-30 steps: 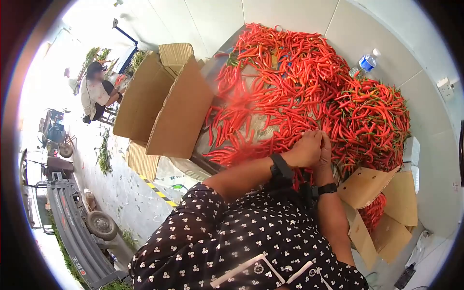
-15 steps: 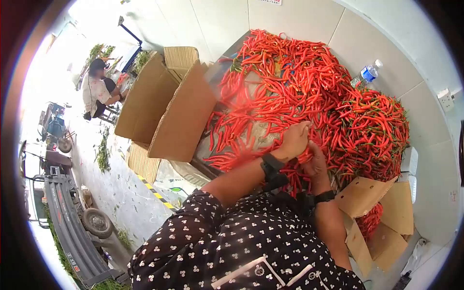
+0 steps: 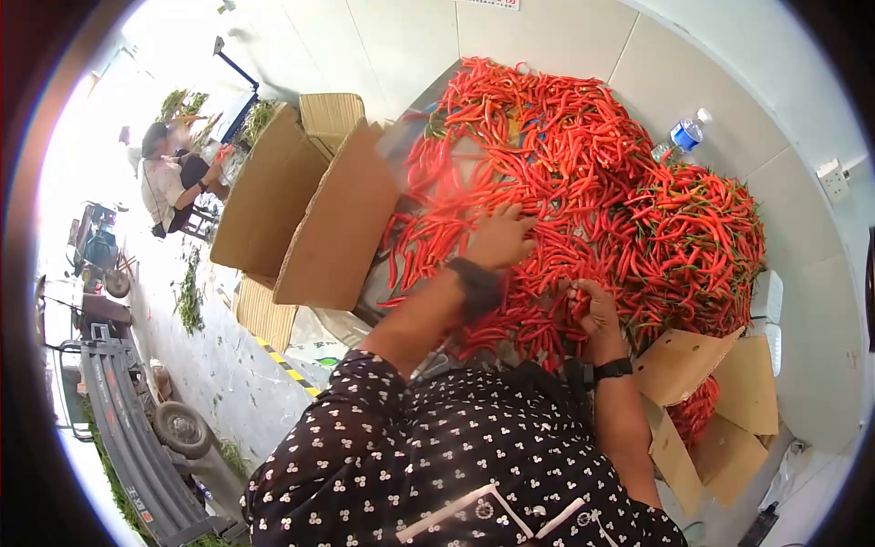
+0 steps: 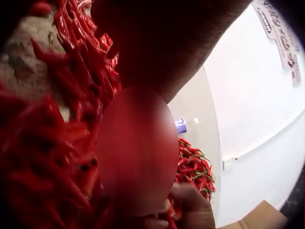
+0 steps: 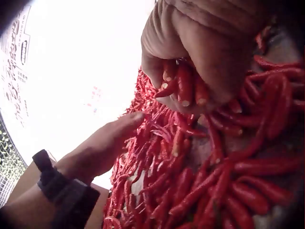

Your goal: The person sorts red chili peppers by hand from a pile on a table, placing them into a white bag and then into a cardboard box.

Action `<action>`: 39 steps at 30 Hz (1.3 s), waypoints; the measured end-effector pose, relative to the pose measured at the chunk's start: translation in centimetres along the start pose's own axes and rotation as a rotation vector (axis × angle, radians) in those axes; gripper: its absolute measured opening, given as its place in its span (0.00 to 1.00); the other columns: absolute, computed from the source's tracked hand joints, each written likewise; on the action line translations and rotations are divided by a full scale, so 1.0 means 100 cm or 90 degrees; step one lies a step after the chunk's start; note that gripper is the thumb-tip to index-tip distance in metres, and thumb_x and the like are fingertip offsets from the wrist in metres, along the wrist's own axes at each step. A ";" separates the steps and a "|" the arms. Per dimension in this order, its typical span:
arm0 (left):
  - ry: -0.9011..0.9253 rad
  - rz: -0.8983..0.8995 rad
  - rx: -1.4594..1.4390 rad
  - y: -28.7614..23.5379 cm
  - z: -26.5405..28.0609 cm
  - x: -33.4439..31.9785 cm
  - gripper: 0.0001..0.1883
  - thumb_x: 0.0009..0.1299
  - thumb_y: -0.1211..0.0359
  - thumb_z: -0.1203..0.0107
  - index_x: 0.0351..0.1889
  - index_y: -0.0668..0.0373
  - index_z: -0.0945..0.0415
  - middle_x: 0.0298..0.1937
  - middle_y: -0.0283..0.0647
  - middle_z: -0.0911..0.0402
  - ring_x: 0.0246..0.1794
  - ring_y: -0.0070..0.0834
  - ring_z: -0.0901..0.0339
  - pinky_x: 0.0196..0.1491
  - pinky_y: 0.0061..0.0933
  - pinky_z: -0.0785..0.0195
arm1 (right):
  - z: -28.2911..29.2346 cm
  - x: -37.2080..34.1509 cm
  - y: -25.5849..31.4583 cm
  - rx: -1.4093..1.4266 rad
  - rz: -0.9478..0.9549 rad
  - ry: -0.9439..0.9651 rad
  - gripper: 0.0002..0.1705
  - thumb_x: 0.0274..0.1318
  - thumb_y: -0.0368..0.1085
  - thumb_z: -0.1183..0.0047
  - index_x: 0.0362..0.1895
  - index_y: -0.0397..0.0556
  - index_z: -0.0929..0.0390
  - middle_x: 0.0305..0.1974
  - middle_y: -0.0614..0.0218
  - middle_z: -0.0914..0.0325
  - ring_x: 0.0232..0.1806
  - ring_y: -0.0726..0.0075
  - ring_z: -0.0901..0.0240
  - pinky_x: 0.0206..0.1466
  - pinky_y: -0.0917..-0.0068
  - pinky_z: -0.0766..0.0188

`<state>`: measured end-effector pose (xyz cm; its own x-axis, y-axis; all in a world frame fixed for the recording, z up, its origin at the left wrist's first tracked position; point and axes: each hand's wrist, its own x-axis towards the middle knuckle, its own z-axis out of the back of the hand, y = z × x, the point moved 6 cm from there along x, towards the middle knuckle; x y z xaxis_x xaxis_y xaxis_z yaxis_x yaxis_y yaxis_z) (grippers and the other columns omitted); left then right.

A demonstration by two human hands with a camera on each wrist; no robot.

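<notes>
Here, the left hand (image 3: 499, 242) extends relaxed fingers, palm and any contents hidden; the right hand (image 3: 594, 310) curls round red chillies (image 5: 185, 88); the carton (image 3: 743, 387) at four o'clock holds more.

**Pale at twelve, blown bright at ten**

On my head feed, a pale wall (image 3: 547, 36) with thin joint lines spans twelve o'clock and bends through the fisheye round to three; a white socket (image 3: 833, 180) sits between two and three. A printed notice (image 3: 497, 4) is cut off at twelve. Toward eight I get grey floor (image 3: 219, 365) strewn with green scraps (image 3: 190, 296), a black-and-yellow stripe (image 3: 284, 359) and, farther out, a flatbed vehicle (image 3: 132, 428). White light (image 3: 87, 137) washes out ten; near nine stands a low stool (image 3: 202, 221).
</notes>
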<state>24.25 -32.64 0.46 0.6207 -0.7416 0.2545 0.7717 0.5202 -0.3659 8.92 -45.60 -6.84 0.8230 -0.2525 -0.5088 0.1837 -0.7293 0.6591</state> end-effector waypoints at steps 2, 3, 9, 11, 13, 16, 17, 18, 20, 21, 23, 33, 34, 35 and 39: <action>0.069 0.018 -0.004 0.026 0.003 -0.007 0.14 0.56 0.57 0.50 0.37 0.49 0.21 0.50 0.41 0.31 0.54 0.38 0.37 0.53 0.44 0.44 | 0.007 -0.006 0.006 0.030 0.025 -0.078 0.04 0.44 0.31 0.46 0.25 0.45 0.27 0.20 0.69 0.28 0.21 0.73 0.32 0.20 0.79 0.37; 0.073 0.014 -0.005 0.038 0.008 -0.015 0.14 0.56 0.57 0.50 0.37 0.49 0.21 0.50 0.41 0.31 0.54 0.38 0.37 0.53 0.44 0.44 | 0.009 -0.006 0.006 0.034 0.026 -0.081 0.04 0.44 0.31 0.46 0.25 0.45 0.27 0.20 0.69 0.28 0.21 0.73 0.32 0.20 0.79 0.37; 0.240 0.163 0.006 0.085 0.026 -0.034 0.12 0.53 0.58 0.45 0.28 0.54 0.21 0.37 0.39 0.26 0.39 0.35 0.29 0.40 0.38 0.35 | 0.008 0.000 0.004 0.016 0.036 -0.027 0.03 0.43 0.31 0.45 0.24 0.46 0.26 0.21 0.67 0.27 0.22 0.73 0.30 0.21 0.78 0.35; 0.189 0.142 0.093 0.070 0.040 -0.019 0.13 0.53 0.59 0.45 0.32 0.55 0.22 0.37 0.41 0.26 0.37 0.38 0.29 0.39 0.38 0.35 | 0.014 0.000 0.002 0.022 0.013 -0.062 0.04 0.43 0.31 0.45 0.25 0.46 0.27 0.21 0.68 0.28 0.22 0.73 0.30 0.22 0.77 0.34; 0.165 0.090 0.050 0.058 0.039 0.001 0.13 0.53 0.60 0.44 0.33 0.56 0.23 0.37 0.42 0.26 0.38 0.38 0.29 0.40 0.39 0.36 | 0.014 -0.003 0.002 -0.001 0.023 -0.069 0.05 0.46 0.33 0.46 0.26 0.45 0.27 0.22 0.68 0.28 0.23 0.73 0.31 0.23 0.78 0.34; 0.056 -0.036 -0.008 0.046 0.019 0.043 0.15 0.52 0.60 0.44 0.34 0.57 0.25 0.37 0.44 0.26 0.41 0.40 0.31 0.44 0.40 0.37 | 0.012 -0.006 0.005 -0.021 0.029 -0.071 0.07 0.48 0.34 0.48 0.28 0.43 0.27 0.23 0.68 0.28 0.24 0.73 0.31 0.24 0.79 0.34; -0.027 -0.108 -0.024 0.040 0.012 0.057 0.16 0.51 0.61 0.43 0.35 0.57 0.26 0.36 0.44 0.27 0.43 0.41 0.31 0.46 0.40 0.37 | 0.011 -0.007 0.005 -0.020 0.024 -0.065 0.07 0.48 0.34 0.47 0.29 0.43 0.27 0.23 0.68 0.28 0.23 0.72 0.31 0.23 0.79 0.34; -0.029 -0.111 -0.026 0.033 0.008 0.071 0.16 0.51 0.61 0.43 0.35 0.57 0.26 0.36 0.44 0.27 0.43 0.41 0.31 0.46 0.40 0.37 | 0.010 -0.007 0.006 -0.020 0.027 -0.068 0.07 0.48 0.34 0.47 0.29 0.43 0.27 0.23 0.68 0.28 0.23 0.72 0.31 0.23 0.79 0.34; 0.032 -0.121 -0.066 0.015 -0.005 0.100 0.24 0.48 0.59 0.42 0.43 0.56 0.28 0.40 0.46 0.29 0.47 0.44 0.33 0.44 0.44 0.34 | 0.007 -0.008 0.007 0.001 0.043 -0.057 0.06 0.48 0.33 0.47 0.29 0.43 0.27 0.23 0.68 0.28 0.22 0.71 0.30 0.21 0.79 0.34; 0.128 -0.105 -0.064 0.014 -0.024 0.118 0.33 0.47 0.59 0.39 0.53 0.52 0.34 0.49 0.50 0.34 0.52 0.47 0.36 0.47 0.47 0.35 | 0.008 -0.009 0.007 -0.001 0.037 -0.075 0.06 0.47 0.32 0.47 0.31 0.45 0.28 0.24 0.66 0.28 0.22 0.70 0.30 0.20 0.79 0.34; 0.116 -0.091 -0.070 -0.002 -0.033 0.145 0.36 0.46 0.58 0.38 0.56 0.50 0.37 0.54 0.52 0.38 0.55 0.49 0.39 0.49 0.51 0.37 | 0.007 -0.011 0.009 0.007 0.035 -0.069 0.07 0.47 0.31 0.47 0.33 0.45 0.29 0.25 0.66 0.28 0.22 0.70 0.30 0.20 0.78 0.33; 0.175 0.170 0.105 -0.039 -0.042 0.201 0.47 0.42 0.55 0.35 0.63 0.36 0.49 0.68 0.46 0.60 0.64 0.59 0.56 0.50 0.63 0.43 | 0.004 -0.008 0.014 0.020 0.044 -0.042 0.11 0.46 0.27 0.52 0.37 0.43 0.32 0.22 0.67 0.30 0.19 0.71 0.32 0.21 0.77 0.34; 0.182 0.168 0.105 -0.034 -0.047 0.204 0.47 0.42 0.55 0.35 0.63 0.36 0.49 0.68 0.46 0.60 0.64 0.59 0.56 0.50 0.63 0.43 | 0.002 -0.009 0.017 0.030 0.044 -0.042 0.11 0.46 0.27 0.52 0.37 0.43 0.32 0.22 0.67 0.30 0.19 0.71 0.32 0.22 0.77 0.34; 0.177 0.156 0.086 -0.027 -0.049 0.207 0.43 0.44 0.57 0.36 0.60 0.38 0.45 0.67 0.45 0.57 0.63 0.57 0.53 0.49 0.63 0.42 | 0.000 -0.010 0.017 0.039 0.043 -0.041 0.11 0.46 0.27 0.52 0.37 0.43 0.32 0.22 0.66 0.29 0.19 0.71 0.32 0.22 0.77 0.34; 0.172 0.033 0.048 0.007 -0.082 0.202 0.27 0.47 0.66 0.42 0.49 0.46 0.30 0.57 0.43 0.42 0.55 0.50 0.42 0.47 0.52 0.35 | 0.009 -0.004 0.011 0.028 0.063 -0.008 0.15 0.46 0.28 0.50 0.42 0.45 0.33 0.26 0.64 0.27 0.20 0.69 0.31 0.22 0.74 0.32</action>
<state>36.21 -50.77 -2.01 0.6076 -0.7941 -0.0150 0.7542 0.5828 -0.3026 8.34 -46.88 -6.45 0.8291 -0.3329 -0.4492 0.0771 -0.7277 0.6816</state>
